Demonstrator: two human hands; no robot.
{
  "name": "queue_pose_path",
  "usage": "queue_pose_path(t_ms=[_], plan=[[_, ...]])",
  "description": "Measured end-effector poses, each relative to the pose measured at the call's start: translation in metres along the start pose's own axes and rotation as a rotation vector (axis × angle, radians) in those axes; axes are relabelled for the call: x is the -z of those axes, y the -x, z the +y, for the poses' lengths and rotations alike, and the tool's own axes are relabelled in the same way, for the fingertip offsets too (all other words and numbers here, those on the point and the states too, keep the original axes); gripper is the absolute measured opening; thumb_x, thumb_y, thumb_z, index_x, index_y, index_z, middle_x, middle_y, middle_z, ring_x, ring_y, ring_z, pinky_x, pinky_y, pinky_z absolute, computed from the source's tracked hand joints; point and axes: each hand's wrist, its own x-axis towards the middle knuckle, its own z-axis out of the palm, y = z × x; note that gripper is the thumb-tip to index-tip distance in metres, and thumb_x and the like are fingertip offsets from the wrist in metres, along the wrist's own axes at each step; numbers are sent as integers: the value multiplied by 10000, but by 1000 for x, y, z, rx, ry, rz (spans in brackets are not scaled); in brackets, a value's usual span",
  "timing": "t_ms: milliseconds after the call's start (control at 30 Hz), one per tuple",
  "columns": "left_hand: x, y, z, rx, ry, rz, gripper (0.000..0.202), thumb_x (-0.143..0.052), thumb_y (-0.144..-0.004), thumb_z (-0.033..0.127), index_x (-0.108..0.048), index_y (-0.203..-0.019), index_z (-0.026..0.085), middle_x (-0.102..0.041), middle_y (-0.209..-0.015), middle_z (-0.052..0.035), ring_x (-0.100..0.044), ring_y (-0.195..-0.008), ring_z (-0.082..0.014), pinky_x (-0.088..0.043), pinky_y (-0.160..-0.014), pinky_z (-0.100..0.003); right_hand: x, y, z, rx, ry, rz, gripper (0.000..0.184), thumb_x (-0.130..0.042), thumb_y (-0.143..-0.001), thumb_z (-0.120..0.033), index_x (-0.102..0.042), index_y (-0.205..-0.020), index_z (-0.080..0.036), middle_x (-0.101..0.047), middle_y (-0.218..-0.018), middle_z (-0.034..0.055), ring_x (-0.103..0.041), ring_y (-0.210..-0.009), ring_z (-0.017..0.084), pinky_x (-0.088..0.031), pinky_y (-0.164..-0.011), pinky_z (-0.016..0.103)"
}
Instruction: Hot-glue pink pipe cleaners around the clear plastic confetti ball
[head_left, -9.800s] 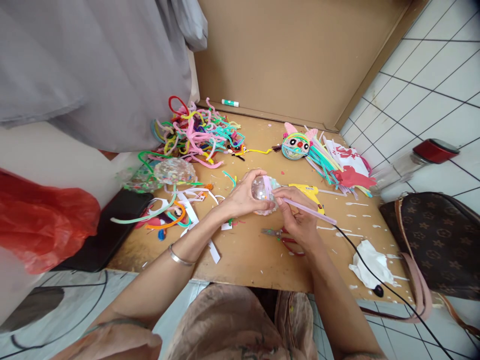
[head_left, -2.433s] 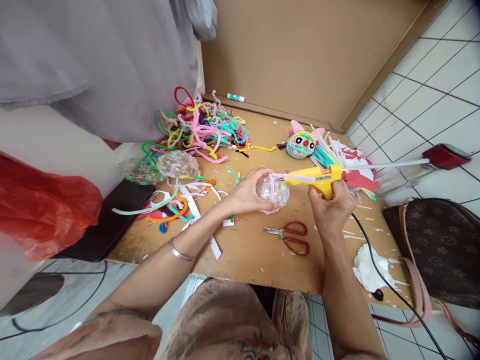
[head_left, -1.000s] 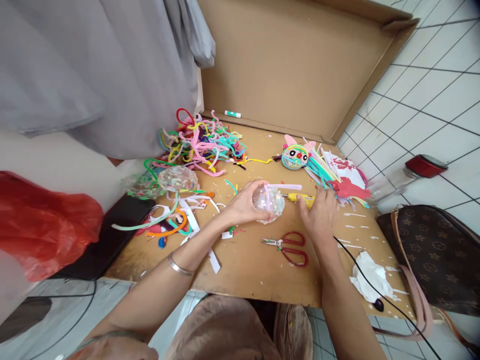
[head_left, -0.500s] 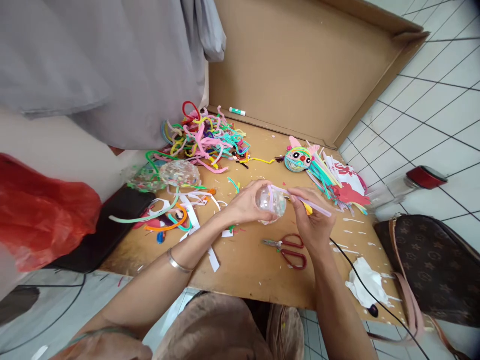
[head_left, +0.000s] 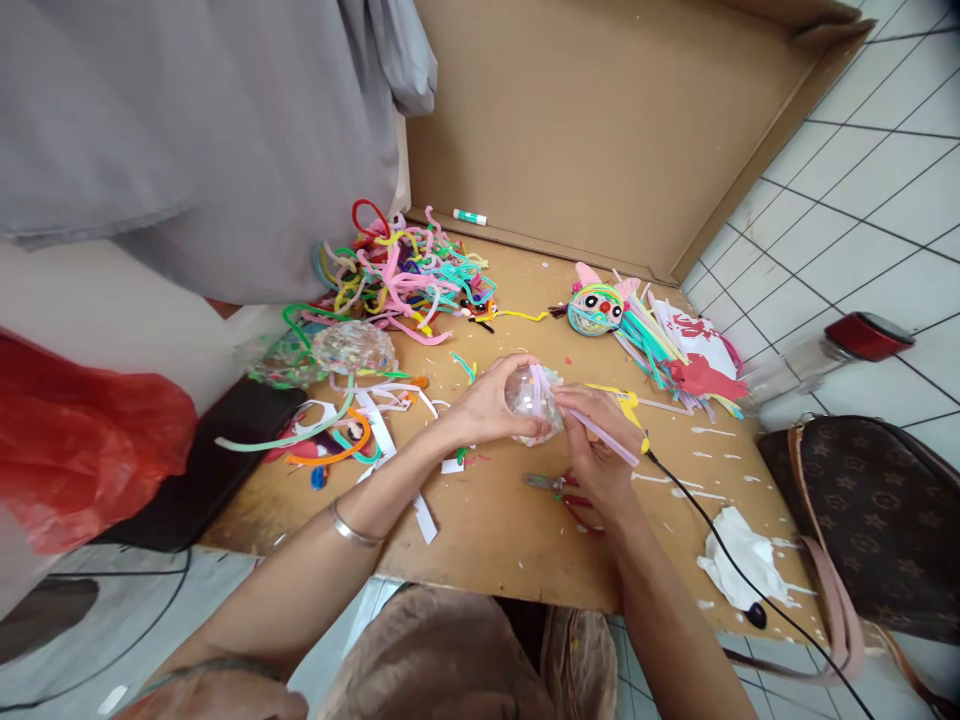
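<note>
A clear plastic ball (head_left: 517, 393) is gripped in my left hand (head_left: 487, 402), fingers curved over its top and thumb below. A lilac pipe cleaner (head_left: 616, 448) wraps over the ball's front, and its loose end sticks out to the lower right. My right hand (head_left: 600, 480) pinches this pipe cleaner close against the ball's right side. Just below, red-handled scissors (head_left: 543, 482) lie on the table, their handles partly covered by my right hand. Behind that hand lies a yellow glue gun (head_left: 631, 408) with a black cord, partly hidden.
Tangled pipe cleaners (head_left: 405, 270) heap at the back left, with crumpled clear plastic (head_left: 354, 347) before them. A pipe-cleaner animal figure (head_left: 595, 309) lies back right. A glue stick (head_left: 470, 217) rests by the cardboard (head_left: 540, 130). At right are a bottle (head_left: 802, 365), tissue (head_left: 746, 560) and brown bag (head_left: 862, 530).
My right hand has moved left and closer to the ball, drawing the pipe cleaner against it. It now covers part of the scissors, and more of the glue gun shows. The view has shifted slightly.
</note>
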Motion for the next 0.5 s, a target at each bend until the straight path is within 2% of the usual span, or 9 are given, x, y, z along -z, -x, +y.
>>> queue_pose_path(t_ms=[333,500], plan=[[0,-3,-3,-5,61,-22,906,-814,-543,284,-440,-1357,145,-554,-1302,-136,-536,-1229,-306,-412,-1084,-457,-2,1,-1,26,24,-20,211,-561,-865,-97,-682,-953,-246,-753,-900,28,-709,-876,186,-564,-834,382],[0,-2,-3,-3,95,-10,860,-824,-534,274,-470,-1311,169,-576,-1266,-117,-548,-1209,-294,-417,-1073,-449,-3,3,-1,36,43,-30,214,-557,-863,-94,-673,-954,-249,-751,-914,28,-704,-890,189,-562,-831,393]])
